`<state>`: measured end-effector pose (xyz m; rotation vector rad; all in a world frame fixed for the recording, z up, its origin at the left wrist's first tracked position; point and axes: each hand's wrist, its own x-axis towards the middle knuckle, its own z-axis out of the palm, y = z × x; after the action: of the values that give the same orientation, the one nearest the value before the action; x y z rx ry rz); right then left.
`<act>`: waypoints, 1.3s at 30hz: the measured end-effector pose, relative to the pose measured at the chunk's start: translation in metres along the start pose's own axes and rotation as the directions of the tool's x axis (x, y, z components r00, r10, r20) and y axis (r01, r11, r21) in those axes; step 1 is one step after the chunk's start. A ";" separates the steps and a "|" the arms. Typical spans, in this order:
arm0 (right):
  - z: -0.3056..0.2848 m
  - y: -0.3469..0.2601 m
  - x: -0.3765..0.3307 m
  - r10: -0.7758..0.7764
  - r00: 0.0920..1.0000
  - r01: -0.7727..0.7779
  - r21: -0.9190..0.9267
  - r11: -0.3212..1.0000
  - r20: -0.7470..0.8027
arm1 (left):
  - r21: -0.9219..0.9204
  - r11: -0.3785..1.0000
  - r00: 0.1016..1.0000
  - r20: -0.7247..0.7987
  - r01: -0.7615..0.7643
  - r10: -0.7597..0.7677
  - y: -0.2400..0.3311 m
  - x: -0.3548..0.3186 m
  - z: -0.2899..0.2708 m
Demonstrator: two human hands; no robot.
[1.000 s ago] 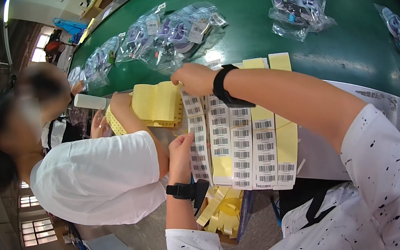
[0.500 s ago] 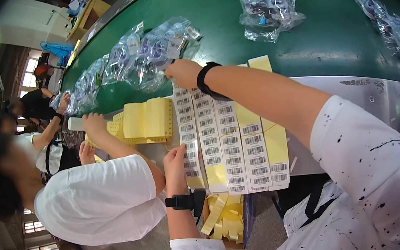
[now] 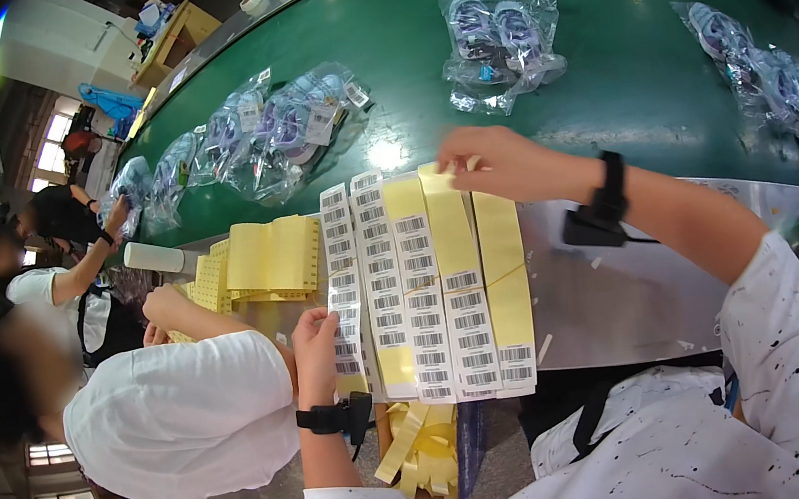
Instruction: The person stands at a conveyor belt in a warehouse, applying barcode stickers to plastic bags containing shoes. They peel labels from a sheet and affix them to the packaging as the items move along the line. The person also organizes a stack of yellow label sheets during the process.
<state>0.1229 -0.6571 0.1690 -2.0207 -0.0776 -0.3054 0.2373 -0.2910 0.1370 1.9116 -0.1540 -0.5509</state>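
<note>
Several long strips of barcode labels on yellow backing (image 3: pixel 422 287) lie side by side at the table's near edge. My left hand (image 3: pixel 314 346) pinches the edge of the leftmost label strip (image 3: pixel 339 257). Above the top ends of the strips, my right hand (image 3: pixel 490 169) hovers with its fingers curled together; a small pale patch shows at the fingertips, too blurred to name. Beyond it, a clear bag with a pair of bluish-purple sandals (image 3: pixel 498 40) lies on the green surface (image 3: pixel 602 102). More bagged sandals (image 3: pixel 302 121) lie in a row at the left.
Another group of bagged sandals (image 3: pixel 765 75) lies at the far right. A person in a white shirt (image 3: pixel 178 410) works close on my left, beside a folded yellow label stack (image 3: pixel 269 256) and a white roll (image 3: pixel 153 257). Below the table edge stands a box of yellow backing scraps (image 3: pixel 424 453).
My right hand has left the bagged sandals at the left and moved right, over the strips' top ends. My left hand stays on the leftmost strip. The view has shifted slightly.
</note>
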 end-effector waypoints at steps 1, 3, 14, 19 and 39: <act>-0.013 -0.009 -0.020 0.066 0.998 -0.066 -0.006 0.998 0.009 | -0.002 1.000 1.000 -0.009 -0.023 0.023 -0.004 0.000 -0.001; -0.029 -0.015 -0.055 0.156 0.988 -0.156 0.074 0.985 0.005 | 0.044 0.997 0.997 -0.049 -0.062 0.065 -0.010 -0.002 -0.002; -0.082 -0.027 -0.209 0.510 0.857 -0.457 0.351 0.818 -0.074 | 0.748 0.557 0.873 0.062 -0.362 0.484 0.042 -0.006 0.022; -0.080 -0.026 -0.236 0.555 0.825 -0.467 0.427 0.775 -0.106 | 0.784 0.552 0.946 0.132 -0.283 0.297 0.056 0.005 0.037; -0.077 -0.016 -0.253 0.581 0.797 -0.397 0.582 0.710 -0.165 | 0.858 0.324 0.901 0.300 -0.398 0.312 0.057 0.005 0.046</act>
<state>-0.1383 -0.6980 0.1525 -1.3436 0.5533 -0.2431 0.2297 -0.3541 0.1732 2.8023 -1.1388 -0.2040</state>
